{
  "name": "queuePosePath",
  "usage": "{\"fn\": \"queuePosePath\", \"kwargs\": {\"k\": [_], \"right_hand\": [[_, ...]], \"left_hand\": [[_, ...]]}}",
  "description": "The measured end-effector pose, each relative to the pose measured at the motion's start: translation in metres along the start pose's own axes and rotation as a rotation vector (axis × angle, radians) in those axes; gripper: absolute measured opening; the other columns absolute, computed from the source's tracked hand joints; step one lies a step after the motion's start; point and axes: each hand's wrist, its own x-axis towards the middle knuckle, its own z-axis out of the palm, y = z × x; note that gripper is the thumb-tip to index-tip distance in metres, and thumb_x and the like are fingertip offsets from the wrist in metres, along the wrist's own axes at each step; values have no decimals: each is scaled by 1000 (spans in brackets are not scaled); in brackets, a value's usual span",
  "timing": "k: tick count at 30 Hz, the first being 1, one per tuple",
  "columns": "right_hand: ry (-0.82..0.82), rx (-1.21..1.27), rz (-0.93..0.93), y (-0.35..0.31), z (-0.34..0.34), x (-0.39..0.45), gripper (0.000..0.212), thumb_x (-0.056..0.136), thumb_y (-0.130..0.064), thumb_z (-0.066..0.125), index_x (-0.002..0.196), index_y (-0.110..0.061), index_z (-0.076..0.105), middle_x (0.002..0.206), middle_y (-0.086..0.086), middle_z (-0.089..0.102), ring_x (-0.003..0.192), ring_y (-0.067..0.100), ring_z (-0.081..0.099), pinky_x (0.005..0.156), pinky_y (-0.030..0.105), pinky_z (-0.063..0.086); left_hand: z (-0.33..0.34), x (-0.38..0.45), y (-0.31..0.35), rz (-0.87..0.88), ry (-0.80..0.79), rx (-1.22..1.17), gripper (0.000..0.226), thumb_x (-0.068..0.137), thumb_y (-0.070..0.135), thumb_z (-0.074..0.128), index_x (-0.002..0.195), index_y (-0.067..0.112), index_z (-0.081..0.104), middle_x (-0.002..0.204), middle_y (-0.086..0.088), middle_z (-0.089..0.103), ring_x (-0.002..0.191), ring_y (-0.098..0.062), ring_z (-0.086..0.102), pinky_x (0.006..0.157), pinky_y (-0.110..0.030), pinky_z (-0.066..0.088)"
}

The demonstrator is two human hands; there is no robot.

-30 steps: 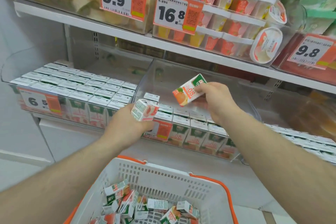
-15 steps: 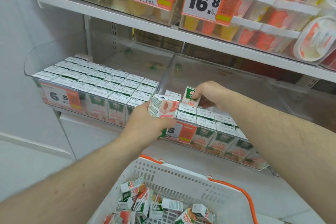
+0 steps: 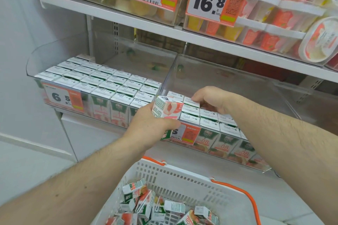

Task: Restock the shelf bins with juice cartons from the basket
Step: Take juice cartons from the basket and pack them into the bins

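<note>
My left hand (image 3: 150, 126) grips a peach juice carton (image 3: 167, 107) in front of the right clear bin (image 3: 247, 86); a second, green carton (image 3: 165, 136) shows under its fingers. My right hand (image 3: 213, 99) reaches into that bin, fingers curled on a carton (image 3: 191, 101) that sits level with the back row of cartons there. The rear of this bin is bare. The left bin (image 3: 32, 60) holds several tight rows of cartons. Below, the white basket (image 3: 182, 174) with orange handles holds several loose cartons (image 3: 136, 191).
An upper shelf (image 3: 113, 15) just above the bins carries tubs and cups behind 9.9 and 16.8 price tags. A 6.5 price tag (image 3: 62, 97) hangs on the left bin's front. A grey wall stands to the left.
My right hand has lowered its orange carton from mid-air into the right bin's back row. The left hand with its peach carton rose slightly toward the bin. The view shifted left.
</note>
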Motion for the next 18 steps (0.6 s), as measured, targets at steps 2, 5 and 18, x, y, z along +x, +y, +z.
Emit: {"fn": "queuePosePath", "kwargs": {"k": [2, 5, 18], "right_hand": [[9, -51, 0, -1, 1, 0, 21, 92, -15, 57, 102, -2, 71, 79, 8, 72, 64, 20, 63, 64, 34, 48], [5, -106, -10, -4, 1, -4, 22, 95, -17, 55, 102, -4, 72, 81, 6, 74, 65, 17, 65, 67, 34, 49], [244, -80, -209, -8, -1, -35, 36, 106, -30, 41, 95, -13, 71, 102, 2, 74, 97, 17, 68, 99, 41, 50]], "left_hand": [[0, 1, 0, -3, 2, -8, 27, 74, 7, 79, 91, 24, 70, 79, 10, 75, 84, -16, 71, 85, -39, 57], [0, 1, 0, -3, -4, -16, 26, 75, 6, 78, 92, 23, 70, 79, 9, 75, 84, -16, 72, 81, -36, 57], [-9, 3, -3, -25, -64, -155, 25, 78, 4, 76, 100, 15, 70, 90, -4, 77, 89, -24, 73, 85, -40, 56]]}}
